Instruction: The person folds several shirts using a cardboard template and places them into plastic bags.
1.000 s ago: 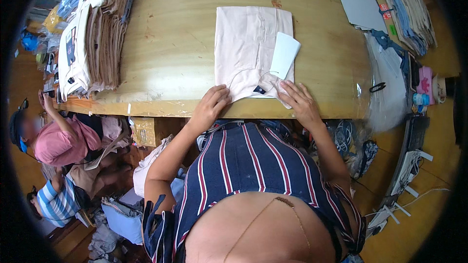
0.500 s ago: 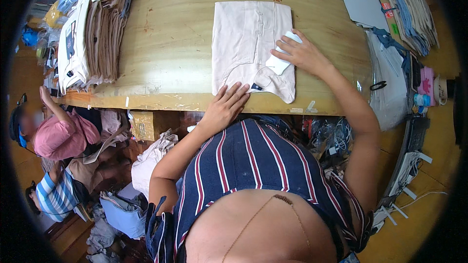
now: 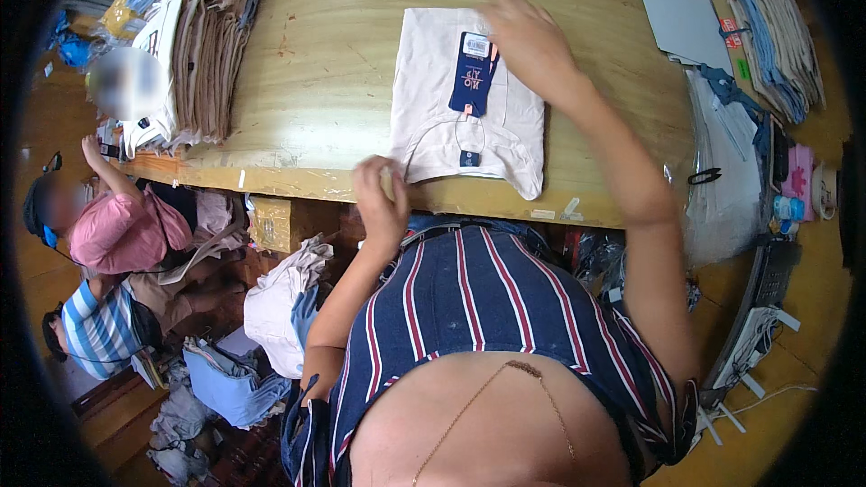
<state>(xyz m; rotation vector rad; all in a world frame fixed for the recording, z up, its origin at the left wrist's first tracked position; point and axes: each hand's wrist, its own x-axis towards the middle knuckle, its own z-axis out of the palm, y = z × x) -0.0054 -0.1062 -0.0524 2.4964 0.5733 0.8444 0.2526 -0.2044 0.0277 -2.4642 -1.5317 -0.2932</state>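
A folded pale pink shirt (image 3: 424, 90) lies on the wooden table, its neckline toward me. On it rests a dark blue hang tag (image 3: 472, 90) with a white label at its far end, joined by a thin string to the small navy neck label (image 3: 469, 159). My right hand (image 3: 532, 45) is over the shirt's far right part, close beside the tag; its fingers are smeared by motion. By the near left corner of the shirt is my left hand (image 3: 382, 198), raised with loosely bent fingers and nothing visible in them.
Tall stacks of folded brown and white garments (image 3: 203, 72) stand at the table's left. Folded clothes (image 3: 780, 45), white sheets (image 3: 681, 13) and black thread snips (image 3: 704, 177) are on the right. Two people sit at the left, one in a pink top (image 3: 126, 230). Garment piles (image 3: 289, 302) lie below.
The tag, earlier white side up under my right hand, now lies farther from me showing dark blue. My right hand moved away from me. My left hand lifted off the neckline and moved left.
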